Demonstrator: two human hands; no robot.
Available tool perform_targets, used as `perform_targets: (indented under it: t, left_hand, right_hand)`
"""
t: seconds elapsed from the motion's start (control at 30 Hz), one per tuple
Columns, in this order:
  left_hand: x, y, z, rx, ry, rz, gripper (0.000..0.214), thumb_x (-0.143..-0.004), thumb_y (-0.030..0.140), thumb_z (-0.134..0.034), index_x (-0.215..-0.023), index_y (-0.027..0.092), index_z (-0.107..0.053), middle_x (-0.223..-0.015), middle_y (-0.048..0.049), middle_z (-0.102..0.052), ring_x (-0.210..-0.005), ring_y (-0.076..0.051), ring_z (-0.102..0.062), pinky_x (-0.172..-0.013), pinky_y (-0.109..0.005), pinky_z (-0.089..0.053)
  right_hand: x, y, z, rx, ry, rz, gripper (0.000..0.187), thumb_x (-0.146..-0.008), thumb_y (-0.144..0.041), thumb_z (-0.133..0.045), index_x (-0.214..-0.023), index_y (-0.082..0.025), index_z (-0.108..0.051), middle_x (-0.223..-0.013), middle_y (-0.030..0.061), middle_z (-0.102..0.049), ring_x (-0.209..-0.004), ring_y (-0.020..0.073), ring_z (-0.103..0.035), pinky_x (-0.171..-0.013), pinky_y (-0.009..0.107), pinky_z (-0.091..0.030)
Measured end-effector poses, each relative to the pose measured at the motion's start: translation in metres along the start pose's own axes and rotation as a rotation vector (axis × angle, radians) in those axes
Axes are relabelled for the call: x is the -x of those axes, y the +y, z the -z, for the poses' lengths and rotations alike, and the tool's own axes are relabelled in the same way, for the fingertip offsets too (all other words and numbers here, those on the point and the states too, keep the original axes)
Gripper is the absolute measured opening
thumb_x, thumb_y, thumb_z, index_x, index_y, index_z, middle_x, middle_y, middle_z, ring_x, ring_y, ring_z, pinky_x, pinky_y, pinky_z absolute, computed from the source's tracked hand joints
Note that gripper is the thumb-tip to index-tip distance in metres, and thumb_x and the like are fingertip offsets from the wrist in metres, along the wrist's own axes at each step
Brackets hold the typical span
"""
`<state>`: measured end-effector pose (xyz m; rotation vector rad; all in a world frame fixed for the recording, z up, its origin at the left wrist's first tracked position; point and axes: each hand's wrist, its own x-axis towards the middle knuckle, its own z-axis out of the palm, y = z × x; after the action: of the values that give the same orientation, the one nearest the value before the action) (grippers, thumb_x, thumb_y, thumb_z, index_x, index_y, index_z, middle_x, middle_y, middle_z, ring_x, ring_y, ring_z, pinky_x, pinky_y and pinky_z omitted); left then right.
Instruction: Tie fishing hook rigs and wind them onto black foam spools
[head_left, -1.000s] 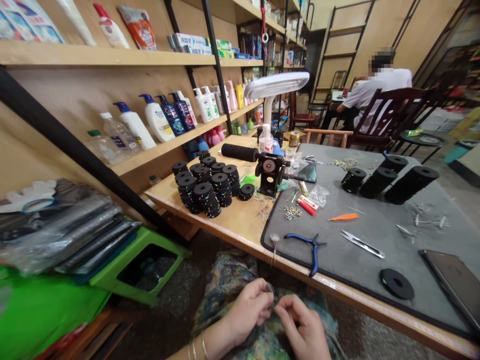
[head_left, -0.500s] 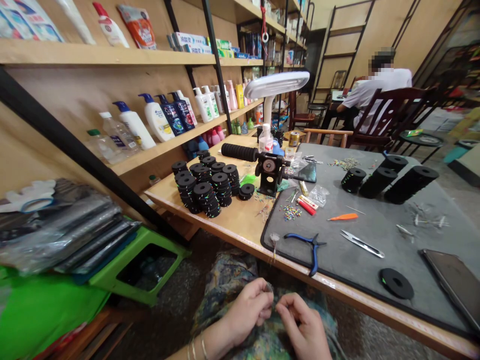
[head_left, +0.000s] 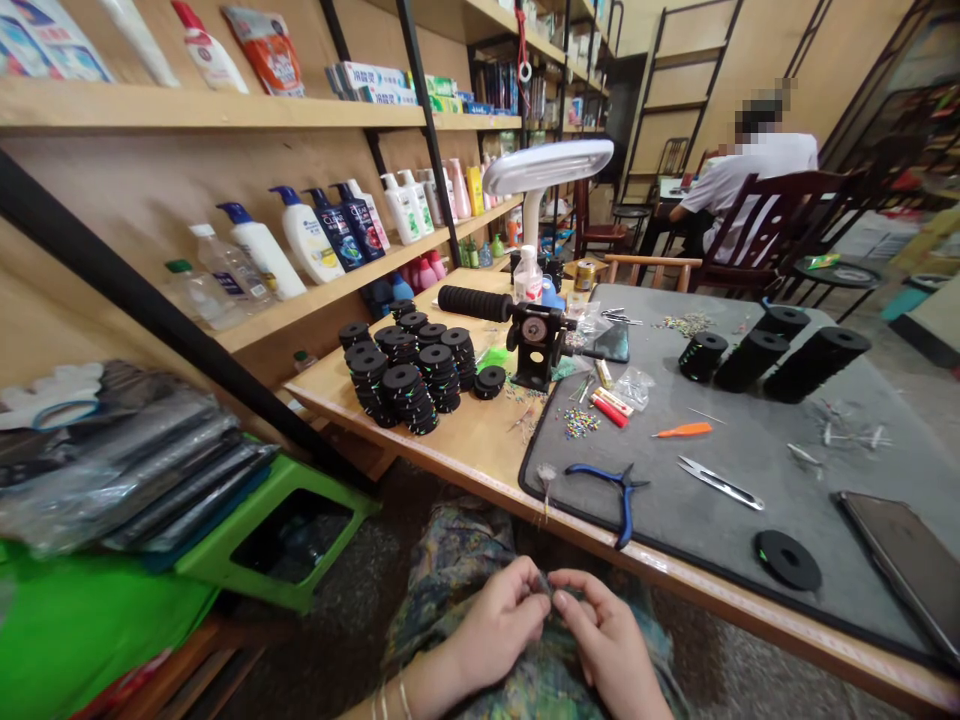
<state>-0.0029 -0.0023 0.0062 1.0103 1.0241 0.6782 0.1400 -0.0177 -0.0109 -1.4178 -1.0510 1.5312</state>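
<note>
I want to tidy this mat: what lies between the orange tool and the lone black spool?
In the head view, silver snips lie between the orange tool and the black spool.

Seemingly a shop-cum-workshop: shelves at ten o'clock carry pump bottles, toothpaste boxes; pliers and snips lie on the tabletop.

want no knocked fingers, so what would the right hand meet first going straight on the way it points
Most likely the left hand: the right hand points toward it and the two look nearly touching, though any gap in depth is hard to judge.
</note>
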Motion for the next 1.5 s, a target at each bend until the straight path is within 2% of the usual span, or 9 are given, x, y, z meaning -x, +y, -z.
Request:
perform_targets:
  t: [0.27, 0.5, 0.8, 1.1, 1.17, 1.33, 1.5]
  left_hand:
    - [-0.002, -0.003, 0.000, -0.032, 0.011, -0.013, 0.016, -0.078, 0.023, -0.056, -0.070, 0.021, -0.042, -0.051, 0.0104, -0.036, -0.046, -0.007, -0.030, -0.048, -0.022, -0.022]
    - [-0.003, -0.003, 0.001, -0.037, 0.010, -0.008, 0.016, -0.077, 0.024, -0.056, -0.070, 0.021, -0.042, -0.050, 0.0106, -0.035, -0.046, -0.007, -0.031, -0.047, -0.021, -0.022]
    - [0.000, 0.012, -0.001, 0.000, -0.015, 0.065, 0.013, -0.074, 0.030, -0.050, -0.072, 0.021, -0.040, -0.050, 0.0100, -0.037, -0.044, -0.007, -0.029, -0.041, -0.021, -0.018]
    - [-0.002, 0.004, 0.001, 0.000, -0.012, 0.039, 0.007, -0.072, 0.025, -0.047, -0.072, 0.021, -0.041, -0.051, 0.0102, -0.034, -0.045, -0.008, -0.029, -0.043, -0.021, -0.020]
    - [-0.002, 0.005, 0.002, -0.070, 0.009, 0.001, 0.003, -0.073, 0.022, -0.046, -0.071, 0.021, -0.043, -0.051, 0.0093, -0.035, -0.047, -0.009, -0.030, -0.046, -0.022, -0.023]
    - [-0.001, 0.009, 0.002, -0.273, 0.122, -0.130, 0.003, -0.071, 0.015, -0.051, -0.069, 0.017, -0.053, -0.063, 0.0033, -0.048, -0.063, -0.013, -0.043, -0.060, -0.024, -0.034]
    - [-0.002, 0.007, 0.000, -0.267, 0.175, -0.085, 0.004, -0.071, 0.019, -0.057, -0.071, 0.015, -0.057, -0.066, 0.0004, -0.055, -0.064, -0.014, -0.048, -0.060, -0.025, -0.037]
  right_hand:
    - [-0.001, -0.001, 0.002, -0.034, 0.060, -0.009, 0.051, -0.063, -0.069, -0.065, -0.071, -0.019, -0.056, -0.036, -0.0128, -0.030, -0.028, 0.0037, -0.023, -0.030, 0.017, -0.013]
    - [-0.003, 0.007, 0.003, -0.109, 0.033, -0.023, 0.048, -0.065, -0.065, -0.066, -0.072, -0.019, -0.053, -0.039, -0.0144, -0.028, -0.030, 0.0025, -0.018, -0.030, 0.016, -0.009]
    - [-0.004, 0.006, 0.006, -0.153, 0.049, -0.029, 0.048, -0.064, -0.066, -0.066, -0.072, -0.020, -0.051, -0.037, -0.0155, -0.026, -0.030, 0.0028, -0.016, -0.031, 0.017, -0.007]
    - [-0.001, -0.004, 0.005, -0.123, 0.046, -0.049, 0.046, -0.062, -0.063, -0.067, -0.068, -0.021, -0.051, -0.038, -0.0147, -0.027, -0.030, 0.0039, -0.017, -0.032, 0.020, -0.006]
    - [0.000, -0.005, 0.005, -0.093, 0.037, -0.054, 0.044, -0.064, -0.062, -0.066, -0.069, -0.021, -0.051, -0.036, -0.0147, -0.027, -0.029, 0.0045, -0.018, -0.031, 0.020, -0.007]
    - [0.001, -0.006, 0.002, -0.036, 0.016, -0.047, 0.041, -0.068, -0.061, -0.062, -0.070, -0.021, -0.050, -0.037, -0.0145, -0.027, -0.028, 0.0043, -0.020, -0.030, 0.019, -0.010]
    - [-0.003, 0.003, 0.000, -0.003, -0.052, -0.025, 0.040, -0.072, -0.060, -0.058, -0.076, -0.021, -0.050, -0.035, -0.0154, -0.028, -0.026, 0.0044, -0.020, -0.028, 0.017, -0.012]
